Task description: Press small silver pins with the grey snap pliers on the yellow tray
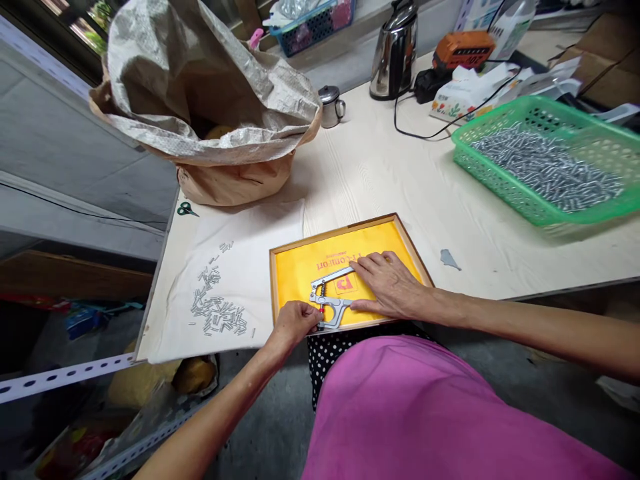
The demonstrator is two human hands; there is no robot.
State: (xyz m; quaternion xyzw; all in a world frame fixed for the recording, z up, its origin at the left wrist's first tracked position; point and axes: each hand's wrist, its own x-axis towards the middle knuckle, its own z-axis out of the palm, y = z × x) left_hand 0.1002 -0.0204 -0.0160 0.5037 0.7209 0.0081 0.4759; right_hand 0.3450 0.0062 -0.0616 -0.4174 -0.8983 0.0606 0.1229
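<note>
Silver hand-press pliers (pixel 339 311), with a spring at the jaw, lie over a shallow tray (pixel 271 283) lined in yellow with red print. My right hand (pixel 393 287) spans the handles, fingers on the upper one and thumb by the lower. At the jaw end, my left hand (pixel 299 320) has its thumb and fingers pinched together beside a small red part. What sits between those fingertips is too small to make out. Left of the tray, many small metal pins (pixel 220 313) lie loose on a white cloth (pixel 280 230).
A large woven sack (pixel 235 177) stands at the back left, with small green-handled scissors (pixel 187 209) near it. A green basket (pixel 535 213) of metal pieces sits at right. Behind are a metal mug (pixel 330 110), a kettle (pixel 393 57), an orange battery (pixel 463 50) and a cord.
</note>
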